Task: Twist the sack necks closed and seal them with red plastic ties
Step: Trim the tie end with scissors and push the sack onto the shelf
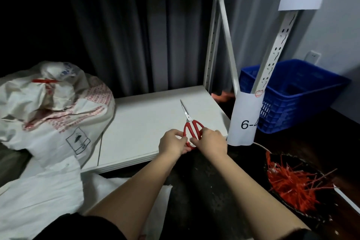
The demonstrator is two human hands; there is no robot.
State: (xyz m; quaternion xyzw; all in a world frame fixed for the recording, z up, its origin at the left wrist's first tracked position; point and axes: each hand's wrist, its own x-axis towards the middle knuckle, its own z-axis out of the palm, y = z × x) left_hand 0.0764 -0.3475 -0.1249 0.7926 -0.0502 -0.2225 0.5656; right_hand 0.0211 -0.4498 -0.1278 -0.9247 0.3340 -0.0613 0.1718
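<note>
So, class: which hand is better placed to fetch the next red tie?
Probably the right hand: the ties are piled on its side, below the scissors both hands hold. The left hand would have to cross over.

Two bare hands, left hand (172, 142) and right hand (211, 141), grip red-handled steel scissors (190, 123) over a white shelf board (148, 122). Left, a tied white woven sack (52, 107); right, loose red plastic ties (290, 183).

We see red-handled scissors (190, 124) with silver blades on the white shelf (148, 122), a white sack (52, 107) printed in red and blue lettering and cinched by a red tie (45, 81), a blue latticed crate (292, 95), and a heap of loose red ties (290, 185) in a black bowl (272, 163).
</note>
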